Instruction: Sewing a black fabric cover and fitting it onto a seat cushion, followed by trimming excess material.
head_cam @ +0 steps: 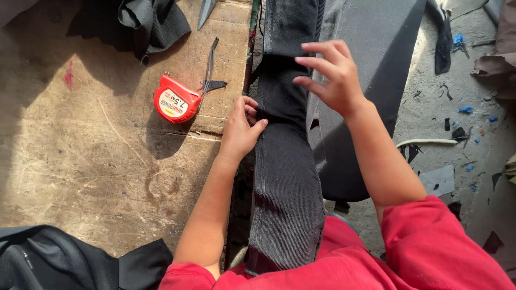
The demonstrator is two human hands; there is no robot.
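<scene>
Worn wooden worktable [107,177] in hard sunlight, scrap-strewn floor [467,134] to right. Long black ribbed fabric strip [285,177] draped along table edge, running down to lap. Left hand [240,130] pinches strip's edge, thumb over fold, keeping it taut. Right hand [332,75] hovers above, fingers spread, gripping nothing. Red tape measure [175,100] parked just beside, within reach.

Small sewing or upholstery workshop, rough working floor.

Worn, scratched wooden tabletop [107,161] carrying a red tape measure [176,101], a metal blade tip [206,12] at its far edge, and dark fabric pieces [153,21]; a long black ribbed fabric strip [285,177] beside a grey panel [371,64]; bare concrete floor [462,139] to the right littered with black and blue fabric offcuts [465,109].
</scene>
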